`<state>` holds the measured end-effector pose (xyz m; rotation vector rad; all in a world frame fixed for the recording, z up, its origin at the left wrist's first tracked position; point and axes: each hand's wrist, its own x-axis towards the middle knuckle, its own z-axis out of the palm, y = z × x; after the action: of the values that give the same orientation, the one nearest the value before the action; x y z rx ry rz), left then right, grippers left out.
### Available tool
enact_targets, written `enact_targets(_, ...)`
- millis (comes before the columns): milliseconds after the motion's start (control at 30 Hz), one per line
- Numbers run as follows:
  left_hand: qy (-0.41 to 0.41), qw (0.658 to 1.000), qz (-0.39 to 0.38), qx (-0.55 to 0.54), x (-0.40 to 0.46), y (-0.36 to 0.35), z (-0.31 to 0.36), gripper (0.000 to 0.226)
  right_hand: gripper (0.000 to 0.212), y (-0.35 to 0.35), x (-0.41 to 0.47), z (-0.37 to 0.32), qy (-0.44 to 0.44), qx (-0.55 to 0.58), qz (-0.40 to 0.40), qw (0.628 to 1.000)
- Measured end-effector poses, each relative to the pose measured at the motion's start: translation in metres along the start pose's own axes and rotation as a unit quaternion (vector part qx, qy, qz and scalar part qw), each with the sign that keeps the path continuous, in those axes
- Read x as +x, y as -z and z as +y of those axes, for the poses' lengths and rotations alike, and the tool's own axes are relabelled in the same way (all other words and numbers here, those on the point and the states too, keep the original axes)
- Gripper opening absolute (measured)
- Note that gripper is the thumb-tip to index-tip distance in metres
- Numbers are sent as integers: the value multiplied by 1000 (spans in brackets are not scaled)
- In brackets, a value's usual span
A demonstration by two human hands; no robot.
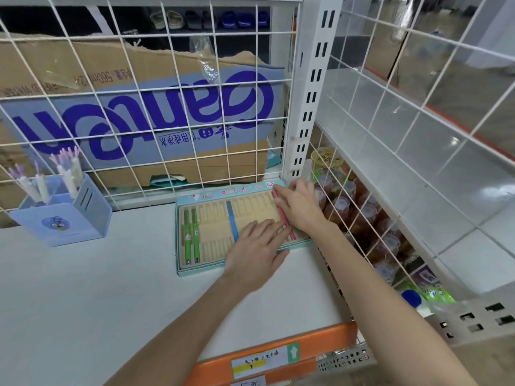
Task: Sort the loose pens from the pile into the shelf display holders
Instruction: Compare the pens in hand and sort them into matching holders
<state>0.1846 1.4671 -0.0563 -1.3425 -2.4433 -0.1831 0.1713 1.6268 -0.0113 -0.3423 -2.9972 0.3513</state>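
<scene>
The left hand (pixel 257 246) is laid flat, fingers spread, on the slotted pen tray (pixel 195 270). The pink pen (pixel 289 229), in the tray's rightmost slot, is pinched by the right hand (pixel 299 207). "Ganten" is read, inverted, on the far cardboard box (pixel 145 115).

- My right hand (pixel 299 210) covers the middle of the slim pink pen (pixel 284 215), so I can't tell its grip.
- My left hand (pixel 257 246) hides the lower end of the blue pen (pixel 232 220).
- The print on the pale blue slotted pen tray (pixel 184 270) is too small to read.
</scene>
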Motion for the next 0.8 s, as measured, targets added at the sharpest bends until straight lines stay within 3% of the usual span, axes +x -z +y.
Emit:
enact_targets(233, 2, 1000, 5, 9, 0, 1, 1, 48, 42, 12, 11, -5, -4, -6, -34, 999)
enact_targets(600, -3, 1000, 8, 17, 1, 3, 1, 48, 32, 16, 22, -1, 1, 129, -79, 988)
enact_targets(800, -4, 1000, 4, 25, 1, 5, 1, 48, 43, 11, 24, 0, 14, 137, -83, 987)
